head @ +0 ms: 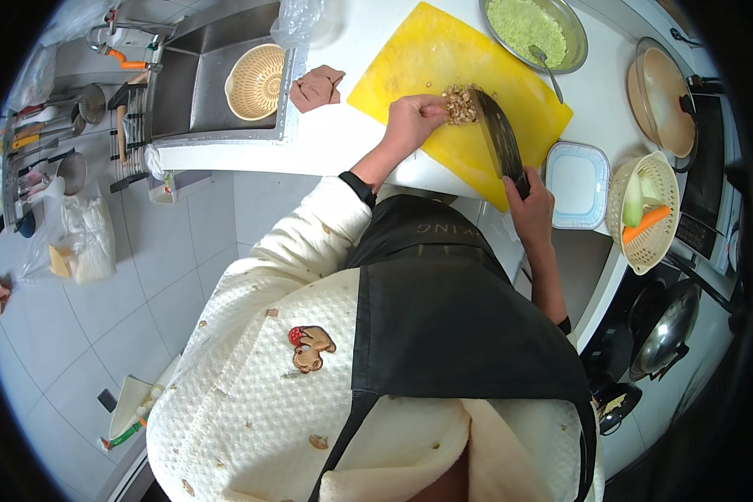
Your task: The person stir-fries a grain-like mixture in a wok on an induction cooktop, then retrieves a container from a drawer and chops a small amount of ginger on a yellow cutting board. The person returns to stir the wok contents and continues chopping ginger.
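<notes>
A yellow cutting board (401, 56) lies turned at an angle on the white counter. On it is a small pile of chopped brownish food pieces (459, 103), whose exact kind I cannot tell. My left hand (416, 122) is at the pile's left edge, fingertips drawn together; whether a piece is between them is hidden. My right hand (532, 204) grips the handle of a kitchen knife (499, 135) with a dark, wide blade, its tip end touching the pile's right side. A few loose crumbs lie around the pile.
Beyond the board stands a metal bowl (582, 37) of shredded pale green vegetable with a spoon (549, 72). To the right are a white tray (577, 185), a basket (652, 251) with a carrot (646, 224), and a lidded pan (665, 103). Left are a brown cloth (318, 88) and a sink (176, 94) holding a colander (257, 81).
</notes>
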Tool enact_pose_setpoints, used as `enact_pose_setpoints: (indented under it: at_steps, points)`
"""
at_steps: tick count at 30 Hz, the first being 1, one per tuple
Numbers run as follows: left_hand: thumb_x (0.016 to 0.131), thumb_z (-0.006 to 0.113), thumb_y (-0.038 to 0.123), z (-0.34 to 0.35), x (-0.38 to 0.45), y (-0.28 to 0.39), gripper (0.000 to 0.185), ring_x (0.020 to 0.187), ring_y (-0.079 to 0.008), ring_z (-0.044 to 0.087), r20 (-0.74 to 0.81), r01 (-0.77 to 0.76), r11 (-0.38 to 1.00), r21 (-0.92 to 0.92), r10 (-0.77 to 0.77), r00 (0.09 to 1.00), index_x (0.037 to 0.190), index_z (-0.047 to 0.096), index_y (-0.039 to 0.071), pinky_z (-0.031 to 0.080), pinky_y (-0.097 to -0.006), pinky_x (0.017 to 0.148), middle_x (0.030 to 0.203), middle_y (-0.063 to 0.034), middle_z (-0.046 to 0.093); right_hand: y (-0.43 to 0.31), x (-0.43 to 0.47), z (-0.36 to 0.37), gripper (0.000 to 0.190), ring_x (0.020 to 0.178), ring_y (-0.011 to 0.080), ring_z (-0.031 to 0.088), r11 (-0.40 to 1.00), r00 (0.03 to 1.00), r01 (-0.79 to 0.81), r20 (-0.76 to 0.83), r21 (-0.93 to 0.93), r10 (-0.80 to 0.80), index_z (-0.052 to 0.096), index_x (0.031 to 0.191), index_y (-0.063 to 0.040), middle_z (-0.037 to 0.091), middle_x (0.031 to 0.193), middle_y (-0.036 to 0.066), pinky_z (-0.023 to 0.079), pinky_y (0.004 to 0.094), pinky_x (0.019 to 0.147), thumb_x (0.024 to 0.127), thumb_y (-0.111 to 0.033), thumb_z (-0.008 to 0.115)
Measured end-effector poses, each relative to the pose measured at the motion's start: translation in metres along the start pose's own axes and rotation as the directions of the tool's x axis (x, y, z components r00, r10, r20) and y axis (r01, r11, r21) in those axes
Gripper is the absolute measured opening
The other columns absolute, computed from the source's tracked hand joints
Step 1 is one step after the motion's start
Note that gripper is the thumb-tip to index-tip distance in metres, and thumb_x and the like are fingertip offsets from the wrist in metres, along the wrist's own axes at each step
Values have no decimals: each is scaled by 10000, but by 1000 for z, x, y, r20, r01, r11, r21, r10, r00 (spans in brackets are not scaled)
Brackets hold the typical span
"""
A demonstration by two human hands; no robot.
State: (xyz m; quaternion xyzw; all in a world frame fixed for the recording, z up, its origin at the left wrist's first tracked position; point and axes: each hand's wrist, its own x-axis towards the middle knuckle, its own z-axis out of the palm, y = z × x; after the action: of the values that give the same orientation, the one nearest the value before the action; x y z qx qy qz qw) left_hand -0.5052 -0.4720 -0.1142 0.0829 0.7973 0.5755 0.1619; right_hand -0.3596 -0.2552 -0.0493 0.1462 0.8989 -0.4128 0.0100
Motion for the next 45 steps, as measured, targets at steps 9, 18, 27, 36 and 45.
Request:
enact_pose_setpoints:
  at_steps: [9, 18, 27, 36, 45]
  points:
    - [904, 673, 91, 22, -22, -8, 184, 704, -109, 647, -301, 23, 974, -226, -92, 949, 1022, 691, -50, 526, -220, 703, 825, -59, 709, 7, 3, -6, 240, 728, 387, 635, 1000, 1000, 6, 28, -4, -6, 586, 990, 2, 638, 787, 204, 480, 429, 642, 873, -194, 657]
    - [866, 717, 112, 27, -77, -28, 111, 531, -76, 552, 103, 631, 405, -662, -785, 611, 841, 648, 29, 500, -193, 492, 665, -14, 616, 18, 6, -6, 234, 752, 397, 638, 998, 996, 69, 54, -7, -68, 589, 993, -10, 645, 813, 214, 487, 434, 660, 862, -188, 666]
    - [861, 728, 156, 28, -44, 9, 204, 476, -71, 472, 22, 555, 690, -464, -618, 786, 724, 648, 27, 365, -206, 431, 613, 8, 573, 17, 8, -11, 226, 740, 385, 644, 998, 996, 68, 52, -2, -67, 590, 981, -4, 642, 799, 207, 488, 427, 655, 855, -173, 672]
    - [712, 804, 180, -12, -52, -8, 233, 620, -199, 618, -272, 280, 881, 381, -183, 945, 793, 670, 9, 492, -314, 611, 716, -98, 640, 17, 9, -10, 222, 711, 372, 640, 997, 995, 78, 64, -30, -76, 591, 979, 2, 638, 771, 201, 483, 414, 635, 853, -161, 672]
    - [780, 683, 106, 25, -81, -43, 103, 755, -321, 609, -287, 49, 731, 680, 204, 936, 766, 608, 38, 500, -436, 643, 791, -121, 577, 16, 11, -6, 217, 717, 381, 635, 995, 994, 98, 54, -28, -97, 597, 965, -5, 641, 781, 199, 482, 431, 640, 853, -169, 683]
